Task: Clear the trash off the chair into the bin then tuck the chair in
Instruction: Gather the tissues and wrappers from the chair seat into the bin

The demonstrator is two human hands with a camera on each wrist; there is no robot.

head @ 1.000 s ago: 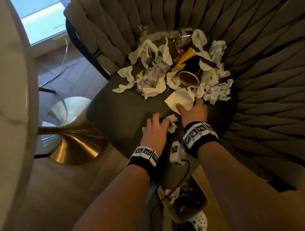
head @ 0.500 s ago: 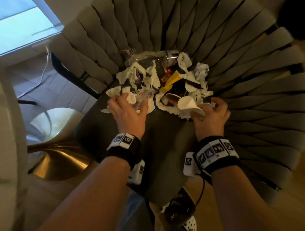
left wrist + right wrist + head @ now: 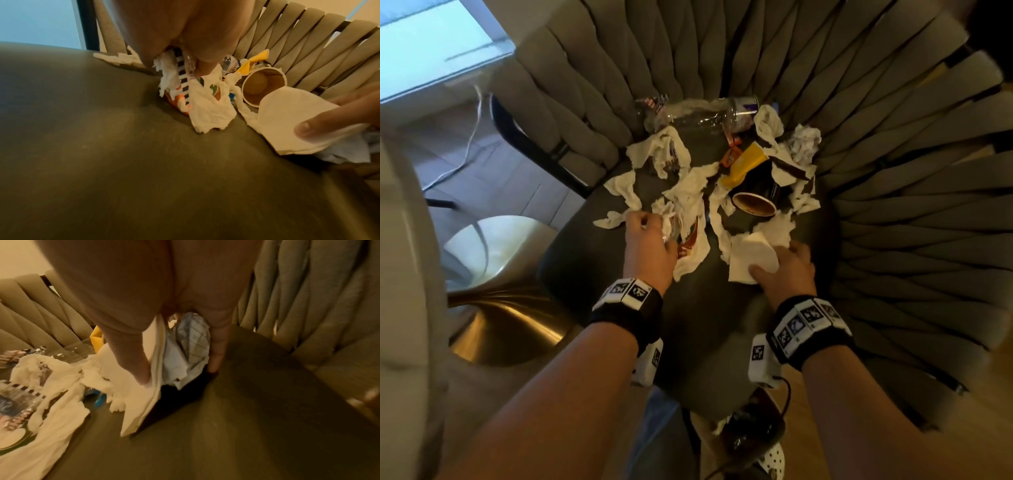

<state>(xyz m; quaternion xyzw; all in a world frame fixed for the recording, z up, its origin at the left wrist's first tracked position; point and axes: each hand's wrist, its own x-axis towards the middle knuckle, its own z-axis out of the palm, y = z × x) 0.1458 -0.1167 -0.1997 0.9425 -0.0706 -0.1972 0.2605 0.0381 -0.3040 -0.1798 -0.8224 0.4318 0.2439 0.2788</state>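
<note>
Trash (image 3: 709,171) covers the back of the chair (image 3: 592,274) seat: tissues, a paper cup (image 3: 755,202), a clear bottle (image 3: 702,114). The left hand (image 3: 650,246) pinches a wrapper (image 3: 180,97) and a tissue. The right hand (image 3: 784,270) grips a folded napkin (image 3: 751,257) and crumpled paper. Some trash sits in the bin (image 3: 751,435) below. Most is left, and the chair is not tucked in.

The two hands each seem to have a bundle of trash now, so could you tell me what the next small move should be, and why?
Probably lift both bundles and carry them back to the bin below the seat's front edge. The left hand grips tissues and a wrapper; the right hand pinches a napkin with crumpled paper. The cup and bottle remain.
</note>
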